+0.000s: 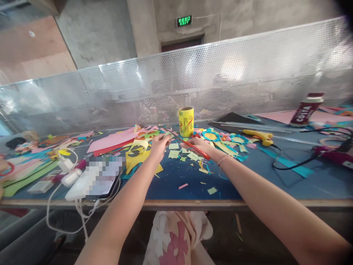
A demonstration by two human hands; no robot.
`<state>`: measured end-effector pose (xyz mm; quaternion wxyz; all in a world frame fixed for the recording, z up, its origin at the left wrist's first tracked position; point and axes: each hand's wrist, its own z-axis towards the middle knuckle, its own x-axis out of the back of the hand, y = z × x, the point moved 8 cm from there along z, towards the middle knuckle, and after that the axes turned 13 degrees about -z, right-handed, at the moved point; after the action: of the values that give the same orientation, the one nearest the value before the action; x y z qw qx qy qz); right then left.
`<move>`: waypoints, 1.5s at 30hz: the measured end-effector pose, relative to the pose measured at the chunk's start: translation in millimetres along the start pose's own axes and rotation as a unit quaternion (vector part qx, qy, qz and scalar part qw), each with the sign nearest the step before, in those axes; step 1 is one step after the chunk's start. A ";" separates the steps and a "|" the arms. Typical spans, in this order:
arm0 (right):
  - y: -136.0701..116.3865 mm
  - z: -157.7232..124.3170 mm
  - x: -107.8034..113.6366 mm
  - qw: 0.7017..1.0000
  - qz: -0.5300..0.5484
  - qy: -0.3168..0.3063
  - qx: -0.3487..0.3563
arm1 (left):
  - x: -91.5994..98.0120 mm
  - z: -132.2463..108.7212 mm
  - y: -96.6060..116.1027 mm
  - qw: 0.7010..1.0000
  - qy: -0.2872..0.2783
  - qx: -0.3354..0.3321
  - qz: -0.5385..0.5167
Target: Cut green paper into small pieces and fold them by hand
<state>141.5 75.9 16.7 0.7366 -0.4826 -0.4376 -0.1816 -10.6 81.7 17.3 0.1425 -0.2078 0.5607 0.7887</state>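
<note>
My right hand (pixel 200 145) is closed on a pair of scissors (pixel 199 151) with orange-red handles. Their blades point left and away from me, toward my left hand (pixel 160 144). That hand pinches a small pale green piece of paper (pixel 170 135) close to the blade tips; its outline is hard to make out. Beneath and between both hands, pale green paper squares (pixel 173 154) and scraps lie scattered on the blue table (pixel 176 191). Paper flowers with blue petals and yellow centres (pixel 211 136) rest just beyond my right hand. Yellow paper with cut-outs (pixel 135 159) lies left of my left forearm.
A yellow roll (pixel 186 123) stands behind my hands. To the right are a yellow glue gun (pixel 259 137), its black cable and a COSTA bottle (pixel 306 110). Pink sheets (pixel 113 140), a phone (pixel 106 176) and white charging cables occupy the left. A perforated metal panel (pixel 176 88) closes the back.
</note>
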 end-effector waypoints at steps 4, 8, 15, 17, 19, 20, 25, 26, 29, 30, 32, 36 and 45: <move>1.3 0.0 3.3 1.000 0.004 0.007 -0.009 | -0.5 -0.6 0.6 1.000 -0.002 0.002 0.000; -1.3 -2.3 7.9 1.000 0.001 0.016 -0.015 | 0.4 -0.7 0.3 1.000 0.006 0.008 -0.002; 1.7 -3.7 8.3 0.999 0.014 0.008 -0.047 | 0.9 -1.1 0.7 1.000 0.012 0.010 -0.002; 3.6 -2.0 7.8 0.999 0.004 0.010 -0.047 | 1.5 -1.1 0.5 1.000 0.015 0.010 -0.006; 5.1 -0.1 8.2 0.999 -0.011 0.019 -0.042 | 1.8 -0.6 0.2 1.000 0.015 0.010 -0.008; 5.5 0.8 8.5 0.999 -0.018 0.023 -0.040 | 1.7 -0.2 -0.1 1.000 0.014 0.010 -0.009; 2.6 1.7 9.4 0.998 -0.042 0.036 -0.023 | 1.9 1.4 -1.3 1.000 0.011 0.012 -0.006; 1.8 1.3 8.5 0.998 -0.040 0.031 -0.021 | 1.7 1.5 -1.5 1.000 0.008 0.011 -0.001; 2.6 0.0 2.0 1.000 -0.005 -0.002 -0.031 | 1.0 2.1 -2.0 1.000 -0.005 0.004 0.011; 3.6 -0.3 -0.2 0.999 0.011 -0.012 -0.035 | 1.1 2.3 -2.2 1.000 -0.008 0.001 0.015; 5.4 -0.4 -3.2 0.998 0.036 -0.025 -0.038 | 1.3 2.6 -2.5 1.000 -0.013 -0.003 0.023; 7.8 0.2 -7.2 0.997 0.061 -0.043 -0.032 | 0.5 1.6 -1.5 0.999 -0.018 -0.008 0.027; 6.7 0.7 -7.3 0.998 0.052 -0.036 -0.018 | -1.1 -0.8 -1.7 0.999 -0.020 0.002 0.029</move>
<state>141.7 78.6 7.2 0.7201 -0.5240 -0.4349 -0.1331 -8.8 81.5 16.2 0.1305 -0.1755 0.5651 0.7955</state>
